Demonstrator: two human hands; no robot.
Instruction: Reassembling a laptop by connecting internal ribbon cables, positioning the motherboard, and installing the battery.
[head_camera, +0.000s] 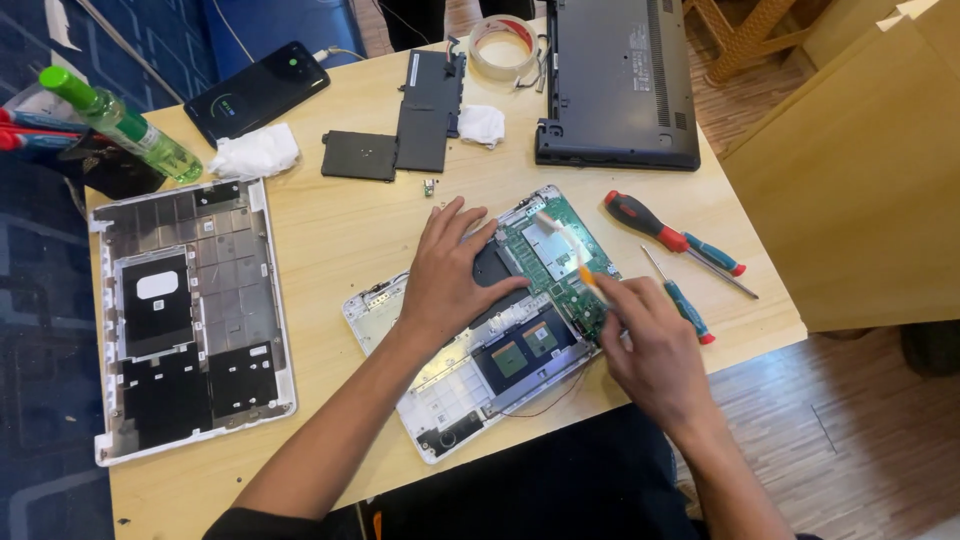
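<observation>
An opened white laptop base (455, 410) lies tilted near the table's front edge, its green circuit board (555, 250) and dark inner parts exposed. My left hand (445, 270) rests flat on the base, fingers spread over a black part beside the board. My right hand (650, 345) grips a small brush with an orange handle (590, 278); its pale bristles (548, 222) reach over the circuit board.
A white keyboard panel (190, 320) lies face down at left. Two screwdrivers (670, 235) sit right of the base. Behind are a dark laptop (620, 80), a black battery (425, 110), tape roll (502, 45), phone (258, 90), green bottle (125, 125) and crumpled tissues (255, 152).
</observation>
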